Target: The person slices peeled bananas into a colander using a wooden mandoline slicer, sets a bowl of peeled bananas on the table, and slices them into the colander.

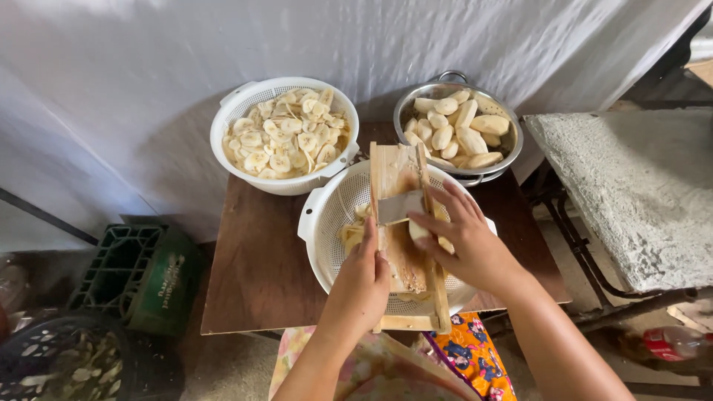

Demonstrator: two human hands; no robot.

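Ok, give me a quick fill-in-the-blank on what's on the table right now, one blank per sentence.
1. The wooden slicer board lies across the rim of a white ____.
2. The right hand presses a peeled piece against the board's metal ____.
3. The whole peeled plantains sit in the ____ colander.
4. The left hand steadies the board's ____ edge.

Missing words: colander; blade; metal; left
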